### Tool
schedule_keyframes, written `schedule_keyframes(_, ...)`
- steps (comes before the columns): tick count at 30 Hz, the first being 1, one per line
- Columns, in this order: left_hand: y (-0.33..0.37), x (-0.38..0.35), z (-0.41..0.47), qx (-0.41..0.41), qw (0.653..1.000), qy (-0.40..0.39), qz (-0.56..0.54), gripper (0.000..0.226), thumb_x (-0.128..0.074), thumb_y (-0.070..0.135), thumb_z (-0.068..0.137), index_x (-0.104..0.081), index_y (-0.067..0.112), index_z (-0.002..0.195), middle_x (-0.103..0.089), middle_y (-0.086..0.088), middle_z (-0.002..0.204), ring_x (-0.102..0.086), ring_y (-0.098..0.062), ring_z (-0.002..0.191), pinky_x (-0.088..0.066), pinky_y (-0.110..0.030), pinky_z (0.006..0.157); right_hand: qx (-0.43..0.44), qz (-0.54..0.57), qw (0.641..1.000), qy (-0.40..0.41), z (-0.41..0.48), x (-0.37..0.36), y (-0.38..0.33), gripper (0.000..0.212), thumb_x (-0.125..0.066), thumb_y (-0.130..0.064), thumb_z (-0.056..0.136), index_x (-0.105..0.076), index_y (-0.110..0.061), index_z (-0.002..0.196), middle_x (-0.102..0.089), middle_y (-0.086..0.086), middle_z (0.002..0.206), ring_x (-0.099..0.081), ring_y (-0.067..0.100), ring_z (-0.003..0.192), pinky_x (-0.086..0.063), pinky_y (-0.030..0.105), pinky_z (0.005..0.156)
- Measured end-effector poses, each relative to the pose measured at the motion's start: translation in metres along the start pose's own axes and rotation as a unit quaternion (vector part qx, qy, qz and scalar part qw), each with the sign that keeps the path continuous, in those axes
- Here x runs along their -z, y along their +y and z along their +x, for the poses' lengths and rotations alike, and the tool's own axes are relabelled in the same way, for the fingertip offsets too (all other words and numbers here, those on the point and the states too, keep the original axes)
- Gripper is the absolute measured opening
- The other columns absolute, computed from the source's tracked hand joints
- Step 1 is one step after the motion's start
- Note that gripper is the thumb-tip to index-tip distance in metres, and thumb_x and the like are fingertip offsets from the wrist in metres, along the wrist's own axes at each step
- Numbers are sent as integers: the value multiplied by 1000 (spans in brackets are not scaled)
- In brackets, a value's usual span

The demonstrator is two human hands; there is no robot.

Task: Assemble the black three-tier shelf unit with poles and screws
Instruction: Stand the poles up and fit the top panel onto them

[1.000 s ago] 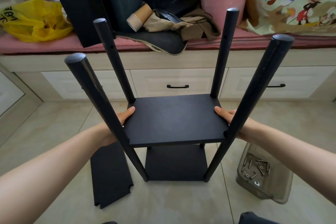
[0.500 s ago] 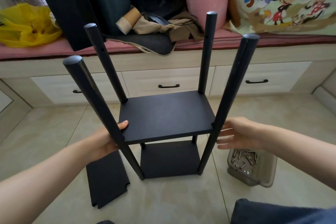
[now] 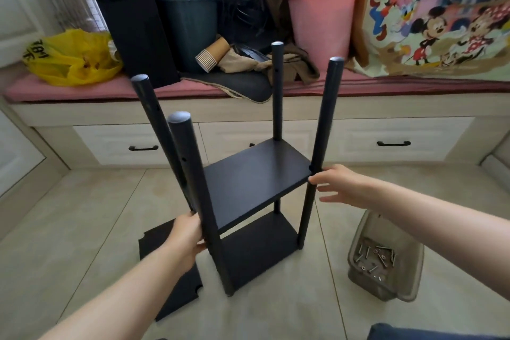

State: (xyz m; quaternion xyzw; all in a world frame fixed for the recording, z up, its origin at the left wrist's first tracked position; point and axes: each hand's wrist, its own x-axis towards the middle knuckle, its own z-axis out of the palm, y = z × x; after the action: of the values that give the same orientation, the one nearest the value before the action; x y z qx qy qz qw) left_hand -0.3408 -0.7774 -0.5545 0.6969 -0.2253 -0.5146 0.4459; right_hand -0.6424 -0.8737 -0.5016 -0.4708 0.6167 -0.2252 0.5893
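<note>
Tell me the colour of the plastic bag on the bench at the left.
The plastic bag is yellow with black markings; the head view shows it.

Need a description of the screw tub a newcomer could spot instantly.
Find the black shelf unit standing on the tiled floor. Right of its base sits a translucent plastic tub. It alone holds loose silver screws.

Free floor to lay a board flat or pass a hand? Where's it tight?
Free: left tiles, between the drawers and the loose board; front tiles, between the shelf unit and the screw tub. Crowded: bench top, yellow bag to pink bucket.
</note>
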Motion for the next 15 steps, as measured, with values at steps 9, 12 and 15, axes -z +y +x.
schedule_keyframes(9, -17, -28, -25, 31, 991, 23, -132, 21, -66, 31, 97, -66, 11, 104, -73, -6, 96, -68, -25, 89, -50, -36, 62, 26, 16, 996, -88, -32, -34, -6, 84, -67, -8, 92, -17, -28, 157, -40, 9, 153, -49, 33, 133, -49, 44, 103)
schedule_keyframes(12, -21, -39, -36, 36, 987, -7, -157, 24, -68, 30, 97, -68, 8, 109, -77, -2, 78, -74, -23, 78, -54, -36, 65, 93, -40, 984, -147, -61, -46, -13, 66, -71, -13, 90, -41, -27, 147, -57, 1, 138, -62, 19, 119, -55, 38, 97)
schedule_keyframes(15, -26, -58, -49, 44, 982, -36, -181, 23, -67, 27, 97, -66, 11, 115, -79, -3, 86, -77, -23, 78, -57, -38, 69, 178, -109, 966, -150, -88, -59, -25, 53, -74, -19, 88, -54, -35, 134, -65, -10, 126, -64, 11, 114, -55, 35, 96)
